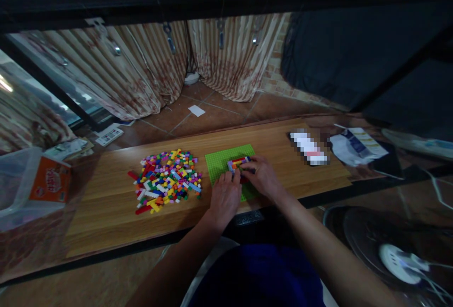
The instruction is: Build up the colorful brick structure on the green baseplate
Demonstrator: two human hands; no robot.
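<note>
- Head view: the left hand [224,196] is being rested on the near part of the green baseplate [221,161], with its fingers bent toward the small brick build [239,161]. Whether anything is being pinched cannot be told.
- The right hand [264,178] is being held just beside the left, and its fingertips are being laid against the build's near side. The grip looks narrow, but a firm clamp cannot be told.
- The build is being seen on the plate, directly ahead of both sets of fingertips and touching them.
- The loose brick pile [166,179] is being seen near the left hand's outer side on the wooden table [106,212]. The papers [354,149] are being seen well apart, beyond the right hand.
- Judged risk: if the build is being pressed unevenly, the plate could be slid or bricks popped loose. The pile could be scattered by a sweeping left forearm.
</note>
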